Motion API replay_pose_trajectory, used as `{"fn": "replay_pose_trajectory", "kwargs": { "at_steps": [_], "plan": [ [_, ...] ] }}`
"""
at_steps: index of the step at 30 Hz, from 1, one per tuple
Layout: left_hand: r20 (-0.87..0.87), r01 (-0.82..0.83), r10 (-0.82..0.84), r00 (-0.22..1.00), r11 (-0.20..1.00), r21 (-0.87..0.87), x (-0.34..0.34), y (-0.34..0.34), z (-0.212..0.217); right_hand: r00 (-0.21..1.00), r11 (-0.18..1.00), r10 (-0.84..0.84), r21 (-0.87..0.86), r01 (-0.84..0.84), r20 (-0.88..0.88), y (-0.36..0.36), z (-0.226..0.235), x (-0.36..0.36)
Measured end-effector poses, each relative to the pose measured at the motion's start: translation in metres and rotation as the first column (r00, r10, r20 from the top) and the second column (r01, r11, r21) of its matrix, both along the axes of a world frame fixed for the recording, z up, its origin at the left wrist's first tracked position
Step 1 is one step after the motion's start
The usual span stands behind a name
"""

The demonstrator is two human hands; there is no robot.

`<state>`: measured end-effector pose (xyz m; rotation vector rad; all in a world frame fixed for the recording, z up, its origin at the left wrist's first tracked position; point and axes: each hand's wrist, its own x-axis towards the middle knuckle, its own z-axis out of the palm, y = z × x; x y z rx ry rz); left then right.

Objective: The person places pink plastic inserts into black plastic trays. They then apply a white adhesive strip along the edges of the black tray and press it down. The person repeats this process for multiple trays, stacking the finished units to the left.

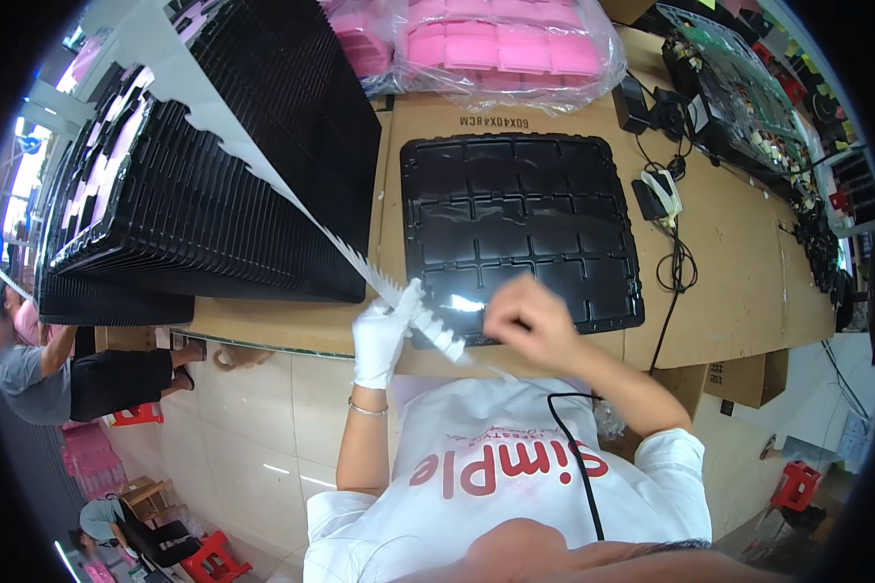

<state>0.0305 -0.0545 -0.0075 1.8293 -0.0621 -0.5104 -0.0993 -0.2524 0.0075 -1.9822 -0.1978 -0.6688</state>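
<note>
My left hand [379,342], in a white glove, is closed around a long white strip [262,165] with a toothed edge. That strip runs up and left across the stacked trays, and its near end hangs just past my fingers. A black plastic tray [574,233], divided into shallow compartments, lies flat before me. Over its near edge is my bare right hand [533,321], slightly blurred, with its fingers curled in. Whatever those fingers may hold is hidden.
Tall stacks of black trays [233,204] stand at the left. Clear plastic bagging with pink pieces [496,49] lies at the back. Cables with black adapters [634,105] and circuit boards [749,87] are to the right. Another person [39,374] is at the far left.
</note>
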Motion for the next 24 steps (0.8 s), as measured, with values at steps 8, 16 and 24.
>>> {"fn": "replay_pose_trajectory", "kwargs": {
  "at_steps": [8,16,24],
  "plan": [
    [-0.227,0.007,-0.030,0.973,0.995,-0.101,0.009,-0.008,0.002,0.916,0.998,-0.034,0.033,0.051,-0.399,-0.092,-0.039,0.217],
    [-0.275,-0.033,-0.006,0.962,0.990,-0.135,0.007,-0.010,0.009,0.897,0.893,-0.188,-0.450,-0.014,-0.401,-0.100,-0.050,0.256],
    [-0.281,-0.001,-0.010,0.960,0.999,-0.039,0.010,-0.008,0.004,0.890,0.858,-0.201,-0.511,-0.041,-0.409,-0.101,-0.044,0.256]
  ]
}}
